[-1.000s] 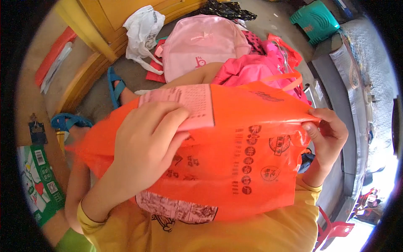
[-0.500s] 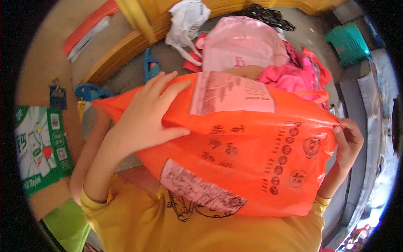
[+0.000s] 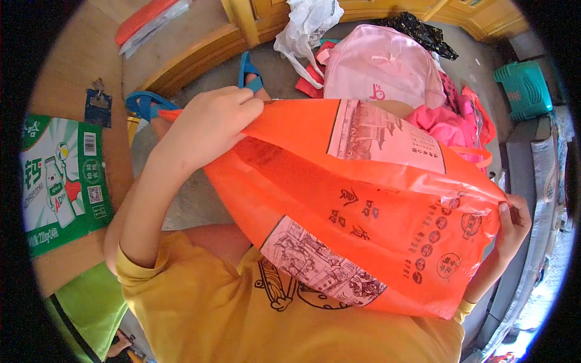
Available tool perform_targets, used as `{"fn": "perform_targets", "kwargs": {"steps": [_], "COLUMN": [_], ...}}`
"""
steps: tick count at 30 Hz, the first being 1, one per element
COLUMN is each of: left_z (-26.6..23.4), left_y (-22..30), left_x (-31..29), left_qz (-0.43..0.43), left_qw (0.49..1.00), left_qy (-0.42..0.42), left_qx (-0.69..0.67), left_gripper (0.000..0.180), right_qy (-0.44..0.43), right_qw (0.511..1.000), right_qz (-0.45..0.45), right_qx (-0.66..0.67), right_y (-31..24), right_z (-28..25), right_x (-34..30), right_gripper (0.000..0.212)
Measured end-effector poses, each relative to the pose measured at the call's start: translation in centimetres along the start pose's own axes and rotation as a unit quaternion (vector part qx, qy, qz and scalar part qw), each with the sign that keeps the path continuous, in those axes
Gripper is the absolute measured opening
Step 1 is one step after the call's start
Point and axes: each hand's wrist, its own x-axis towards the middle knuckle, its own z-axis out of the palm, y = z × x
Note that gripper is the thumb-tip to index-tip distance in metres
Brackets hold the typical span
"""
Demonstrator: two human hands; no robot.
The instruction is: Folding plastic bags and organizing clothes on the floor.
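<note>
Orange plastic bag (image 3: 375, 206): stretched across the person's lap, a pink printed sheet showing through it. Left hand (image 3: 209, 124): fingers curled, pinching the bag's upper left edge. Right hand (image 3: 513, 221): fingers closed on the bag's right corner. Beyond: pink backpack (image 3: 378, 63), blue sandals (image 3: 145, 103), green carton (image 3: 60, 181).

Both hands hold a big orange plastic bag (image 3: 363, 212) stretched across the lap. L hand (image 3: 209, 121) pinches the bag's upper-left edge; R hand (image 3: 511, 221) grips its far right corner. Bag has black print and pale pictured panels, one at top, one at lower edge. Person wears a yellow shirt (image 3: 242, 308). Behind the bag: pink backpack (image 3: 378, 63) on the floor, w/ white plastic bag (image 3: 305, 24) just left of it, pink clothing (image 3: 445, 124) to the right. Blue sandals (image 3: 145, 103) near L hand. Green carton (image 3: 60, 175) at far left. Teal stool (image 3: 525, 88) top right.
</note>
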Motion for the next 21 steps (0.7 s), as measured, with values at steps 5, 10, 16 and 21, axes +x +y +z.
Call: {"fn": "perform_targets", "kwargs": {"steps": [5, 10, 16, 21], "left_z": [0.2, 0.5, -0.7, 0.1], "left_y": [0.0, 0.2, 2.3, 3.9], "left_x": [-0.4, -0.4, 0.4, 1.7], "left_qz": [-0.017, -0.051, 0.012, 0.076], "left_qw": [0.998, 0.995, 0.979, 0.976], "left_qy": [0.043, 0.063, 0.114, 0.115], "left_qx": [0.048, 0.05, -0.166, -0.17], "left_gripper": [0.022, 0.023, 0.029, 0.033], "right_qy": [0.029, 0.036, 0.062, 0.041], "right_qw": [0.999, 0.998, 0.994, 0.994], "right_qz": [-0.008, -0.044, -0.082, -0.086], "right_qx": [-0.023, -0.028, -0.021, -0.048], "right_y": [0.6, 0.8, 0.8, 1.2], "right_z": [-0.3, 0.0, 0.6, -0.1], "right_x": [-0.5, -0.7, -0.9, -1.0], "right_gripper": [0.008, 0.011, 0.013, 0.015]}}
